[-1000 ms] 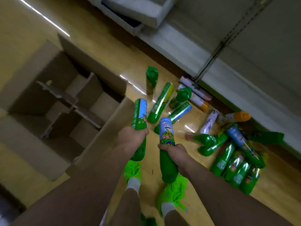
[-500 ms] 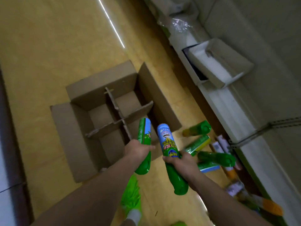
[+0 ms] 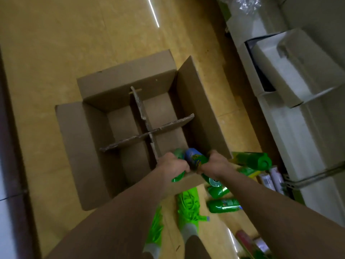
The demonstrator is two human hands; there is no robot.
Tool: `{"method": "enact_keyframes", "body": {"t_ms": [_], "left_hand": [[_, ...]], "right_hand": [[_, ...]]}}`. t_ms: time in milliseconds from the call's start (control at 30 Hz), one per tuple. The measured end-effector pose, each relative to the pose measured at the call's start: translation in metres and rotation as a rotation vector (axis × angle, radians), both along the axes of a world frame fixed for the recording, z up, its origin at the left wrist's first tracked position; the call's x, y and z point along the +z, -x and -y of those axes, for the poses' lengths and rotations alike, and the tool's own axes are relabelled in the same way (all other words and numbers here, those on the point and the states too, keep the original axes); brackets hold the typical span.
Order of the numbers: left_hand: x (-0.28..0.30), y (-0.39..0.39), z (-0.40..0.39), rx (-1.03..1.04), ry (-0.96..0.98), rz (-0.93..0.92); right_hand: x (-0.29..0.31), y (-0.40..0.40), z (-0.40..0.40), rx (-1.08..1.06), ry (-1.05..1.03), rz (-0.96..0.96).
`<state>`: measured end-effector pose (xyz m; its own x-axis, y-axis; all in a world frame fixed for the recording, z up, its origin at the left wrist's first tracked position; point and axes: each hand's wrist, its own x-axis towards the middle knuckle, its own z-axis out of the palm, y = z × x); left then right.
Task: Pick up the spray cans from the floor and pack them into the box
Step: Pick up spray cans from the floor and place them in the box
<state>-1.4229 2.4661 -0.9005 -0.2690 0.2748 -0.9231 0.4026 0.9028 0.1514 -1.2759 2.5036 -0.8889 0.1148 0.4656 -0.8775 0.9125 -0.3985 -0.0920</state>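
You grip one can per hand — left hand on the green can, right hand on the blue-topped can — fingers clenched, tilted over the box's near-right cell for loading.

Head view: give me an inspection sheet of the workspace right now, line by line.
Surface: yellow-tan floor, glossy.
Job's things: open brown cardboard box with cross divider, no can seen standing inside; green spray can and blue-labelled green spray can held over its near right corner.
Clutter: more spray cans lying on the floor to the right.
Hands: left hand and right hand each grip one can.
Cables: nothing seen.
Surroundings: white shelving along the right.
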Motion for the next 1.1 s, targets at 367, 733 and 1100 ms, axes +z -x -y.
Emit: {"method": "enact_keyframes", "body": {"t_ms": [367,733,1100], "left_hand": [[-0.059,-0.027,0.006,-0.061,0.018,0.087],[-0.071,-0.035,-0.001,-0.094,-0.039,0.194],[-0.08,-0.031,-0.004,0.025,-0.053,0.262]], "right_hand": [[-0.063,0.022,-0.02,0.69,-0.113,0.043],[-0.081,0.018,-0.033,0.759,0.133,0.065],[-0.071,0.01,-0.042,0.892,0.107,0.012]]}}
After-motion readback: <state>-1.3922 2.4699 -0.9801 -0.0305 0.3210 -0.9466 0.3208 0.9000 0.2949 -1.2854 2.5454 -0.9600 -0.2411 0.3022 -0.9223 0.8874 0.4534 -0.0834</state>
